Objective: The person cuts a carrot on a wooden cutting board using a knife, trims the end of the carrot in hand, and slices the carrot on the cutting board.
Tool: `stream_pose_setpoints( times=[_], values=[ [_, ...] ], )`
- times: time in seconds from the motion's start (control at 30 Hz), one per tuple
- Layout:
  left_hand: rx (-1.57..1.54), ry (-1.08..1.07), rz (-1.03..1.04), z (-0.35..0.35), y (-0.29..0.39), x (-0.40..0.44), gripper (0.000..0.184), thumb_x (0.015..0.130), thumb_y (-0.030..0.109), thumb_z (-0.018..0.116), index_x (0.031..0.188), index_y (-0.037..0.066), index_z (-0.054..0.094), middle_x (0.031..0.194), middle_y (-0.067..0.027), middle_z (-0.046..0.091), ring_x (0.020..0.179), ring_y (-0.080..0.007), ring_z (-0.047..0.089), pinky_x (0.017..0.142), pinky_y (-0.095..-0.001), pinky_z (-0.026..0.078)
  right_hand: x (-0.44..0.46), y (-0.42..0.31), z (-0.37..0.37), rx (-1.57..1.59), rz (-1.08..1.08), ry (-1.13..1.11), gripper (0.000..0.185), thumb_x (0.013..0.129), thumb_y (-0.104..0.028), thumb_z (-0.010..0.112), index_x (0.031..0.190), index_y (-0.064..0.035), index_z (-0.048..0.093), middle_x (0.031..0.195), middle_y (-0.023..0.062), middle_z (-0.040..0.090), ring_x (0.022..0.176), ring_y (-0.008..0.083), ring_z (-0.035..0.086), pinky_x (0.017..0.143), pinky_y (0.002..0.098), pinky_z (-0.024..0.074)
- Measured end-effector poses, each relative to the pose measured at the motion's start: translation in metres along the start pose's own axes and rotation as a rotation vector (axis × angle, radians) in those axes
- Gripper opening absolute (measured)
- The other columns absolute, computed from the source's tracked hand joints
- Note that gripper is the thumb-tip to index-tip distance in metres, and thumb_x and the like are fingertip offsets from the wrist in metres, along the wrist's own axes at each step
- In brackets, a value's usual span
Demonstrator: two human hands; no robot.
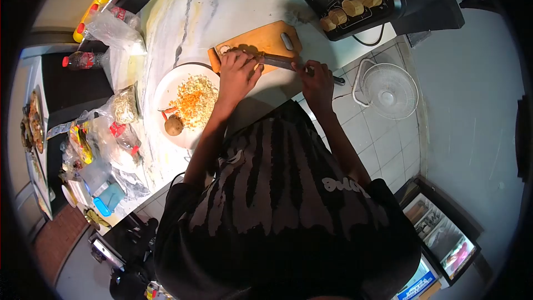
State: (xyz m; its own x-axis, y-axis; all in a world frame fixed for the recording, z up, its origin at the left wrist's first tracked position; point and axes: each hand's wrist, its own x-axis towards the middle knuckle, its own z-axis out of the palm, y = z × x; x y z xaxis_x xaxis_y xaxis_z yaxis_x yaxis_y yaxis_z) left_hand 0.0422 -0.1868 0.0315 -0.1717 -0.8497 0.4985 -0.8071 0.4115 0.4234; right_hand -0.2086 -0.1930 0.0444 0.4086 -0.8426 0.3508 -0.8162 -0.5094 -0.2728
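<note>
Grasping a knife [276,62] (likely stiff, safest by its dark handle [338,81]), the right hand [316,82] sits near the left hand [237,75], whose hold is unclear.

- I have the cutting board [261,34] on the counter [222,0], ahead of the wearer.
- The left hand [240,72] is over the board's left part; the right hand [316,80] is beyond its near right corner, around the knife [277,63], whose blade runs between the hands.
- Left of the board and nearer the wearer, I see the plate [165,88]; chopped food [194,100] lies on it, a round item [174,126] at its near left.
- Left of the plate, I find a plastic bag [125,105].
- Ahead right, past the board, stands the appliance [355,8].
- Right of the counter, the basket [388,91] sits on the floor [375,128].
</note>
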Motion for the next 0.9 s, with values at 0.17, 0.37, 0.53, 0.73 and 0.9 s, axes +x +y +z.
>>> stream_pose_setpoints(
  times=[0.17, 0.37, 0.53, 0.73, 0.9],
  values=[
    [0.061, -0.135, -0.039, 0.0, -0.003, 0.009, 0.033, 0.079, 0.016, 0.072, 0.112, 0.013, 0.075, 0.112, -0.0065, 0.061, 0.109, -0.0287, 0.051, 0.096, -0.0433, 0.041, -0.002, 0.006, 0.002, -0.016, -0.01, 0.021, 0.047, 0.082, -0.008, 0.071, 0.124, -0.0283, 0.071, 0.103, 0.0031, 0.058, 0.093, 0.0226, 0.06, 0.079, 0.0396, 0.0501],
    [-0.185, 0.017, -0.244, -0.025, -0.001, 0.028, 0.06, 0.071, 0.011, 0.069, 0.131, 0.015, 0.066, 0.12, -0.0105, 0.058, 0.114, -0.0308, 0.05, 0.102, -0.0433, 0.042, -0.001, 0.01, -0.006, 0.418, 0.21, -0.125, 0.042, 0.09, -0.005, 0.065, 0.13, -0.0172, 0.068, 0.095, 0.008, 0.059, 0.081, 0.0239, 0.062, 0.074, 0.037, 0.0524],
    [-0.507, 0.241, -0.516, -0.017, 0.004, 0.026, 0.068, 0.076, 0.009, 0.067, 0.143, 0.007, 0.053, 0.122, -0.0166, 0.058, 0.108, -0.0288, 0.058, 0.098, -0.0396, 0.047, -0.001, 0.011, -0.006, 0.759, 0.44, -0.235, 0.034, 0.099, -0.009, 0.058, 0.132, -0.0075, 0.064, 0.099, 0.0134, 0.067, 0.087, 0.0219, 0.066, 0.079, 0.0334, 0.0528],
    [-0.018, -0.143, 0.043, -0.001, 0.037, 0.016, 0.058, 0.087, 0.025, 0.07, 0.14, 0.008, 0.056, 0.138, -0.0177, 0.053, 0.126, -0.0402, 0.046, 0.109, -0.0506, 0.037, 0.001, -0.006, -0.014, 0.82, 0.556, -0.282, 0.033, 0.101, -0.012, 0.057, 0.133, -0.007, 0.063, 0.112, 0.0172, 0.07, 0.094, 0.0218, 0.067, 0.083, 0.0341, 0.0521],
    [0.047, -0.143, -0.006, 0.007, 0.026, -0.002, 0.059, 0.087, 0.032, 0.07, 0.138, 0.004, 0.056, 0.143, -0.0156, 0.05, 0.133, -0.0397, 0.042, 0.111, -0.054, 0.033, -0.001, -0.005, -0.007, 0.66, 0.483, -0.283, 0.034, 0.099, -0.012, 0.059, 0.133, -0.0082, 0.064, 0.1, 0.0193, 0.066, 0.088, 0.03, 0.066, 0.08, 0.0389, 0.0517]
  ],
)
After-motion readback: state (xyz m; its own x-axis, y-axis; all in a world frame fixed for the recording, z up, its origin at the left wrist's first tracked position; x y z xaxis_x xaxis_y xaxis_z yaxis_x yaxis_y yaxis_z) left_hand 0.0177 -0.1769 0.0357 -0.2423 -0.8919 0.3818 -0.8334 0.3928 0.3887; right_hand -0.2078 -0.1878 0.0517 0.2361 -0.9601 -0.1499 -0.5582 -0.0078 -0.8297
